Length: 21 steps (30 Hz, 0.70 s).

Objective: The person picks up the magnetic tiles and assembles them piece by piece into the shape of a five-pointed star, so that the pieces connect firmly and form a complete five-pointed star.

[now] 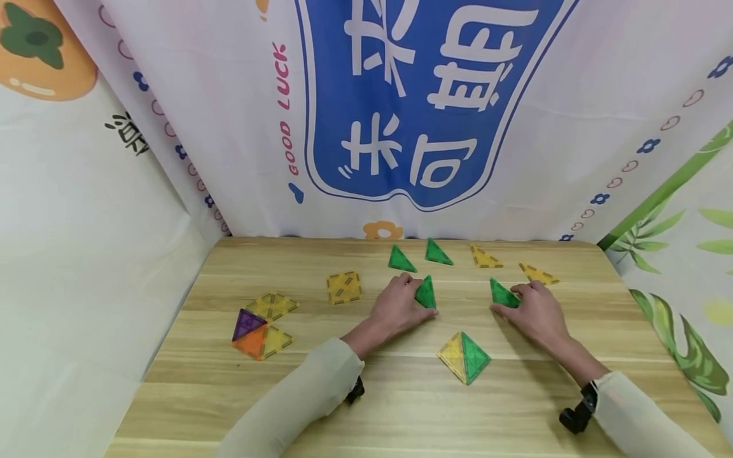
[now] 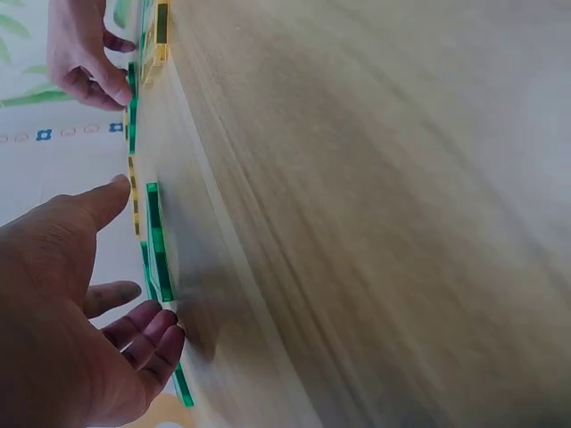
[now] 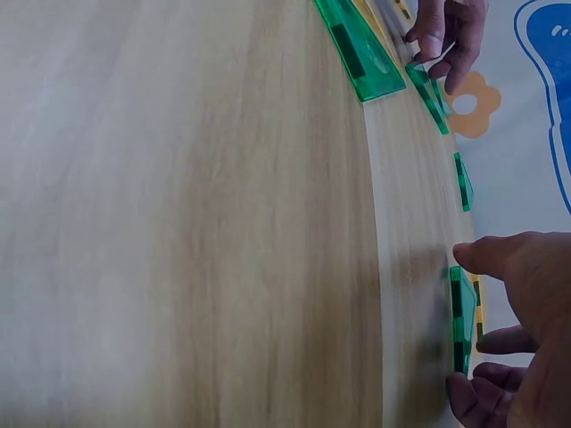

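Note:
My left hand (image 1: pixel 397 302) holds a green triangular magnetic tile (image 1: pixel 426 294) between thumb and fingertips, low over the wooden table. In the left wrist view, that tile (image 2: pixel 158 245) stands edge-on beside the curled fingers. Opposite it, my right hand (image 1: pixel 535 312) pinches another green triangular magnetic tile (image 1: pixel 504 294). The right wrist view shows this tile (image 3: pixel 461 316) between the thumb above and the fingertips below. Between the hands and nearer to me lies a diamond made of a yellow triangle tile (image 1: pixel 453 356) and a green triangle tile (image 1: pixel 474 358), joined along their long edges.
Along the table's back edge lie two green triangles (image 1: pixel 401 259) and two yellow triangles (image 1: pixel 485 257). A yellow square shape (image 1: pixel 344 288) sits left of centre. Farther left, yellow tiles (image 1: pixel 272 306) meet a purple triangle (image 1: pixel 248 324) and an orange one (image 1: pixel 252 343). Printed cloth (image 1: pixel 252 191) hangs behind.

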Motion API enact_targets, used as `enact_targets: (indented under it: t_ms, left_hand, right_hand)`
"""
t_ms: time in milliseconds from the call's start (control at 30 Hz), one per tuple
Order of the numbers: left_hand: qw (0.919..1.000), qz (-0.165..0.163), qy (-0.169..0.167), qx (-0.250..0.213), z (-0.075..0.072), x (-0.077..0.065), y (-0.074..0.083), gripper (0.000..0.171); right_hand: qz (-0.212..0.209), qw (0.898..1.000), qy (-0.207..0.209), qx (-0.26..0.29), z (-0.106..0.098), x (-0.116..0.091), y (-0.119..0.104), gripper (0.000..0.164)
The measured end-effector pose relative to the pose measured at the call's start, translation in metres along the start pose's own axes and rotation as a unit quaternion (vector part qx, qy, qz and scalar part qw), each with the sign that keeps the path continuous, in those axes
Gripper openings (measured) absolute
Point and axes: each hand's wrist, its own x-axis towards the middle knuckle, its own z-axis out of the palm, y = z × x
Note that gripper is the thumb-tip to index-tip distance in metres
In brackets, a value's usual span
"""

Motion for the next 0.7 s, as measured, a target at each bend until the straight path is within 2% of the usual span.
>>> enact_targets:
  t_ms: [400, 567, 700]
  left_hand:
    - [0.9968, -0.014, -0.004, 0.078, 0.007, 0.011, 0.010, 0.080]
    - [0.9975, -0.015, -0.009, 0.068, 0.008, 0.012, 0.011, 0.076]
    - [0.9993, -0.001, -0.003, 0.038, 0.005, 0.009, 0.009, 0.071]
  right_hand:
    - [-0.004, 1.000, 0.014, -0.008, 0.004, 0.004, 0.000, 0.059]
    - [-0.006, 1.000, 0.020, -0.002, 0.007, 0.005, 0.000, 0.058]
    - [-0.013, 1.000, 0.027, 0.006, 0.008, 0.004, 0.002, 0.055]
